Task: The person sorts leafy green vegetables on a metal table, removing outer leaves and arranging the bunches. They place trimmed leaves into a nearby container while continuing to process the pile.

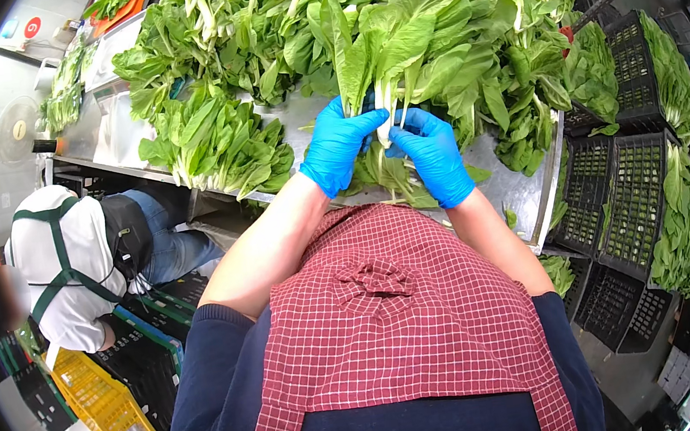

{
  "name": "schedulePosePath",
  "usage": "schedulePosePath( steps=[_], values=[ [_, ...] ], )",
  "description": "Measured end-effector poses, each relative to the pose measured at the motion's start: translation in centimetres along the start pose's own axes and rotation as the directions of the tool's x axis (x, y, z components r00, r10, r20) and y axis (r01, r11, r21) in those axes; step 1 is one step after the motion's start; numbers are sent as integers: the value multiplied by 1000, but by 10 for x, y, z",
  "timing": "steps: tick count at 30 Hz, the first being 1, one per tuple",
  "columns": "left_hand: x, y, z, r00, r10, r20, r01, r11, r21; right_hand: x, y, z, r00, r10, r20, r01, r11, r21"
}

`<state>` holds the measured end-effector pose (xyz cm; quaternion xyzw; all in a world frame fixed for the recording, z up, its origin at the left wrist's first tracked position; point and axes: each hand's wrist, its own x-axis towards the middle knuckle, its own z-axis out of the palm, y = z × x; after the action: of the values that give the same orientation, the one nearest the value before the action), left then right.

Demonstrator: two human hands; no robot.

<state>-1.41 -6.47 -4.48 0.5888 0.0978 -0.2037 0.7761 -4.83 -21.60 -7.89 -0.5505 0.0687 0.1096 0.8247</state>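
Note:
Both my hands wear blue gloves and meet around one head of leafy greens [404, 43], held leaves away from me. My left hand [339, 145] wraps its stem from the left, thumb across the white stalks. From the right, the bent fingers of my right hand [434, 153] pinch a thin outer stalk near the base. Loose leaves [388, 174] lie beneath my hands on the steel table [514, 201]. Beyond, a large heap of the same greens [272, 43] covers much of the table. A neater pile [217, 144] with stems towards me lies left of my left hand.
To my left, a co-worker [62, 256] bends over stacked black crates [147, 343] beside a yellow crate [107, 406]. Black mesh crates [634, 199] stand stacked past the table's right edge, with greens [681, 219] in them. A white bin [124, 123] sits at the table's left.

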Motion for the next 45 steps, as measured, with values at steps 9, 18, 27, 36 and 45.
schedulePosePath(
  steps=[9,18,27,36,45],
  values=[
    [-7,0,-5,996,75,-44,-77,996,-49,-6,-2,4,1000,0,-28,-1,999,-38],
    [-12,-4,-9,996,84,10,-75,936,-345,-12,5,9,981,-101,-167,146,948,283],
    [-16,-4,-15,984,-37,175,115,881,-458,-12,4,15,999,17,27,-20,993,115],
    [-20,-12,-9,999,-2,49,9,992,-129,-14,11,15,993,-115,9,114,978,-174],
    [-30,-9,-15,998,38,49,-23,959,-282,-18,1,11,999,24,21,-26,994,109]
  ],
)
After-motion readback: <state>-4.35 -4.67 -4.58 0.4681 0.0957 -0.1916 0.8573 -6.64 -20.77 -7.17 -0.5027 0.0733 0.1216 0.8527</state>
